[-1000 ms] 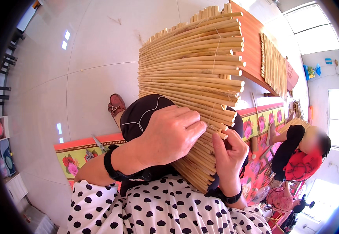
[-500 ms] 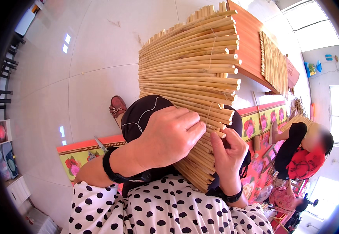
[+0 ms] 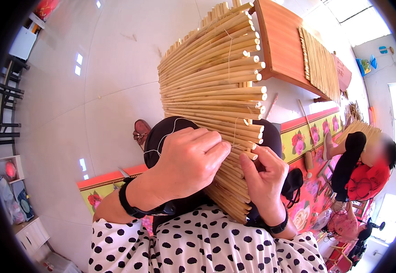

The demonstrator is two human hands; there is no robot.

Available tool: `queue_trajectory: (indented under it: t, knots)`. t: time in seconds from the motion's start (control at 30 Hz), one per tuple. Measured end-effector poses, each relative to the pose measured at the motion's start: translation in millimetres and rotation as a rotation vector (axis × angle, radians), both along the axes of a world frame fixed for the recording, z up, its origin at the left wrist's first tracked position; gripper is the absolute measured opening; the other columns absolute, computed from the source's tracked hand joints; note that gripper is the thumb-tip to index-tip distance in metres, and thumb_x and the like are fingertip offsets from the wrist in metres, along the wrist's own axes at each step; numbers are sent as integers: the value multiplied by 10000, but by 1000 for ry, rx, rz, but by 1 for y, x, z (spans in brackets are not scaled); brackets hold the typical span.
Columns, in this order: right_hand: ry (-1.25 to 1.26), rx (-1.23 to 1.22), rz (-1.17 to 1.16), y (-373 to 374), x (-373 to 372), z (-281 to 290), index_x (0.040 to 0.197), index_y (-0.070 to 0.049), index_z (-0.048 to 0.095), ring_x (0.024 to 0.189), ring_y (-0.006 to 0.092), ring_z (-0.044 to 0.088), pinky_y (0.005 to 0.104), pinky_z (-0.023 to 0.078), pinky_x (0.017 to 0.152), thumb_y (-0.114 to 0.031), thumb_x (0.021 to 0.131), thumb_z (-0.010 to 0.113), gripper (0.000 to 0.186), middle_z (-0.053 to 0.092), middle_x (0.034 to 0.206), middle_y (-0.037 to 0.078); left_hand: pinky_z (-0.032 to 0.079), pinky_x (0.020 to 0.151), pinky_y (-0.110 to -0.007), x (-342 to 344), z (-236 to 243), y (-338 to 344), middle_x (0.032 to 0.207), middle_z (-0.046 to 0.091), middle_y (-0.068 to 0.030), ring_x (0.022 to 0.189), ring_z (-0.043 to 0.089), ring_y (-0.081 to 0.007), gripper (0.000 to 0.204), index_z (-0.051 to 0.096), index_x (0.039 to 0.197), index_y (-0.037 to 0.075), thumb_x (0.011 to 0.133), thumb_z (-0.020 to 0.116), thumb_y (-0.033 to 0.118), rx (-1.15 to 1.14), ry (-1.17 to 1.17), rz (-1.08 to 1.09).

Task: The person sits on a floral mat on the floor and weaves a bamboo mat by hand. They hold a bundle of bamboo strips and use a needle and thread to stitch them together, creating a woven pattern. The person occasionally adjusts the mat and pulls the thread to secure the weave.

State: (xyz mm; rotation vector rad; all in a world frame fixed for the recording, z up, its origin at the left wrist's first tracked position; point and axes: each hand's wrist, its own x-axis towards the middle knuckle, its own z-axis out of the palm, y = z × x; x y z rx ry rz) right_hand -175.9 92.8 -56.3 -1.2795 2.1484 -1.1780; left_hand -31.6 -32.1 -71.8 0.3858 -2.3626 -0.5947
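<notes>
Pale tiled floor (image 3: pixel 116 100) spreads wide left of the fingers. The left hand (image 3: pixel 184 159) pinches tight on thin thread (image 3: pixel 237 145), the stick mat (image 3: pixel 202 86) under and ahead of it. Right hand (image 3: pixel 268 175): thumb and forefinger, slightly parted, gripping one stick (image 3: pixel 250 155) at the mat's right edge.

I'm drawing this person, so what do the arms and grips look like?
The left grip and right grip are bare. The left band is black with a chunky dark piece; the right band is black too. The sleeves are white with black dots.
</notes>
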Motion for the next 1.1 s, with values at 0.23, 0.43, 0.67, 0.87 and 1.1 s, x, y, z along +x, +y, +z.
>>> queue_trajectory:
  t: [0.23, 0.43, 0.67, 0.87, 1.1]
  knots:
    - [22, -8, 20, 0, -2, 0, 967, 72, 656, 527, 87, 542, 231, 415, 472, -70, 799, 740, 236, 623, 747, 98, 397, 476, -315, -1, 4, 1, 650, 501, -34, 541, 516, -193, 142, 650, 802, 23, 695, 742, 5, -15, 5, 7]
    - [-16, -25, 0, 1, 1, -4, 982, 74, 658, 523, 86, 540, 236, 412, 468, -68, 796, 743, 249, 609, 716, 90, 401, 477, -316, 0, 7, 4, 649, 493, -37, 543, 518, -191, 173, 649, 802, 16, 650, 725, -17, -21, -14, 6]
    - [86, -62, 67, 3, 5, 0, 975, 52, 666, 489, 120, 530, 250, 410, 463, -70, 792, 742, 233, 581, 665, 95, 420, 489, -333, 4, 15, 4, 644, 487, -59, 550, 530, -222, 167, 626, 777, 19, 642, 713, -29, -36, -52, -8]
    - [70, -127, 46, 22, 25, 8, 975, 15, 677, 476, 176, 549, 289, 424, 456, -82, 782, 735, 224, 572, 639, 102, 418, 488, -353, 19, 14, 25, 645, 513, -80, 548, 534, -255, 130, 618, 797, 13, 714, 697, -48, 46, 4, -1]
    - [213, -194, 57, 21, 34, 25, 732, -13, 605, 538, 336, 573, 383, 452, 482, -167, 801, 697, 193, 570, 615, 155, 429, 506, -346, 24, 19, 40, 671, 566, -106, 577, 574, -272, 88, 614, 824, 8, 776, 636, -63, 103, 126, 30]
